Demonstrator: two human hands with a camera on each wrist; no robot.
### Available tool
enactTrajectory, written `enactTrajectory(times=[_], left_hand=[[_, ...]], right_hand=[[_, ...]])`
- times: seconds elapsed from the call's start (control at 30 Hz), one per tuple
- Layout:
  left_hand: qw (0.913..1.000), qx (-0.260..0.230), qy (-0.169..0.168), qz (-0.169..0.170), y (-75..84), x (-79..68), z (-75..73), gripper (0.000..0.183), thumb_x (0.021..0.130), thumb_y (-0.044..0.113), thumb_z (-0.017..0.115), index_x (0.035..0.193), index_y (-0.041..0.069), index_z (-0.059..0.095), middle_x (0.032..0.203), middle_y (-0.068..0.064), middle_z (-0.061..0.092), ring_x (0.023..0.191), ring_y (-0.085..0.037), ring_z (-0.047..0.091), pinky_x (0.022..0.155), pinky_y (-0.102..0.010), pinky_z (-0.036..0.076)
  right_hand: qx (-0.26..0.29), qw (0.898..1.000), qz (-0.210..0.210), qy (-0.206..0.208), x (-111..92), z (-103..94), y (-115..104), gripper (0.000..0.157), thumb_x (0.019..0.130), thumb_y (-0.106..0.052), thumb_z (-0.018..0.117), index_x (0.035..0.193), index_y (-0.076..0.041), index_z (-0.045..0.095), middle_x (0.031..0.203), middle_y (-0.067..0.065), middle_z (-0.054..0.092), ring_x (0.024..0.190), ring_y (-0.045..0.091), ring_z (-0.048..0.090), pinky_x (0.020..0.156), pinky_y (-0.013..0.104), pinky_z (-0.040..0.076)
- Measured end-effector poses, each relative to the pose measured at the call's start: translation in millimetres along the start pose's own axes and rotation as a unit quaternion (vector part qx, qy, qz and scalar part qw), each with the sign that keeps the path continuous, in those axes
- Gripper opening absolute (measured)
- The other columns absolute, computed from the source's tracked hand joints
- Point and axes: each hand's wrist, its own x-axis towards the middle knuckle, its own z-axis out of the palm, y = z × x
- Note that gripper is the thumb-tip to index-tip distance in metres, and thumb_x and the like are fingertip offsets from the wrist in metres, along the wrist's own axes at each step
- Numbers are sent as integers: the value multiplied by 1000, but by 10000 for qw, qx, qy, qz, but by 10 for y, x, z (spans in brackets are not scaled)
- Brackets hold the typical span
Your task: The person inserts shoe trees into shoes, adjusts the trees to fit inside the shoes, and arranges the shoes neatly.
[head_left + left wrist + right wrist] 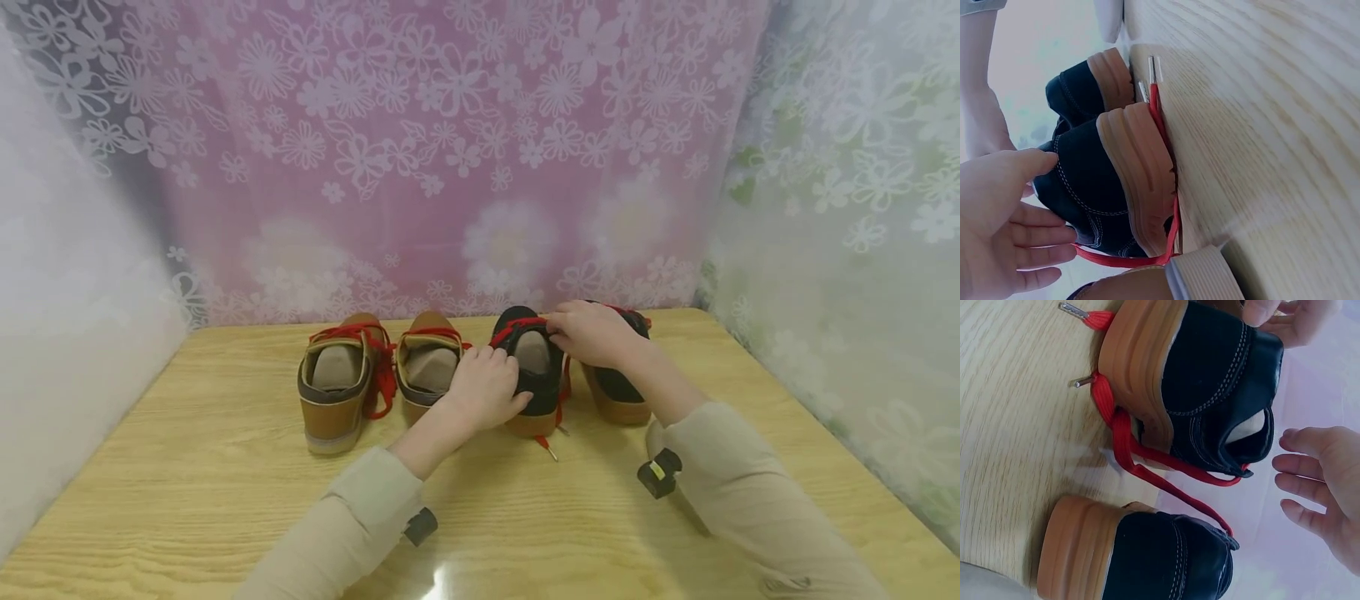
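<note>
Two black shoes with tan soles and red laces stand side by side, heels facing me in the head view. My left hand [486, 387] is at the left side of the nearer-to-middle black shoe [542, 406]. In the left wrist view, the left thumb [1038, 162] touches that shoe's heel, with the other fingers extended. My right hand [592, 333] is by the same shoe's lacing and covers part of the rightmost black shoe [618, 392]. Its fingers [1300, 465] look relaxed and apart from the shoe's collar in the right wrist view.
Two brown shoes with red laces stand to the left, the outer brown shoe [330, 421] and an inner brown shoe [415, 410] partly behind my left hand. Loose red lace ends [546, 446] lie on the wooden table [225, 475]. A flowered pink curtain [420, 208] hangs behind.
</note>
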Motion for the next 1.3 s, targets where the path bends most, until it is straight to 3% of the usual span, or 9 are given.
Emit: enactTrajectory(times=[0.2,0.4,0.7,0.9,1.13,1.3], left_hand=[[9986,-360,368,87,7,12,-24,42,89,52,52,85,11,61,80,-2,58,77,-21,56,70,-34,44],[9955,-711,532,320,88,14,-65,39,91,47,52,68,16,56,63,3,50,59,-17,53,53,-30,41],[9909,-620,1036,590,270,46,-102,41,90,46,53,60,18,52,59,5,47,54,-14,51,47,-26,38],[9869,-543,1340,710,378,80,-134,36,91,43,52,64,19,55,68,5,53,66,-15,50,60,-26,38],[9885,-432,1271,700,493,172,-168,35,90,50,51,80,19,62,79,6,57,75,-14,52,66,-27,39],[9911,-485,1033,686,555,239,-171,35,91,50,48,79,19,58,74,8,54,70,-12,48,62,-25,34]], right_hand=[[160,9998,104,35,-81,-24,59,7,87,-16,64,90,-9,67,86,2,60,74,18,57,64,35,48],[499,9983,283,-18,-174,-89,120,8,89,-18,62,86,-12,66,78,-2,55,66,14,52,59,32,44],[749,9927,919,-240,-362,-203,242,17,92,-22,58,80,-10,60,60,-4,51,49,10,47,49,30,39],[727,9895,1220,-280,-541,-264,343,17,91,-22,58,84,-7,62,71,-1,57,58,13,51,53,32,41],[527,9874,1483,-192,-773,-336,418,26,91,-29,58,97,-4,64,90,8,64,78,25,61,61,41,48],[521,9873,1490,-152,-930,-342,463,34,90,-30,59,103,0,64,93,12,64,83,29,60,65,45,48]])
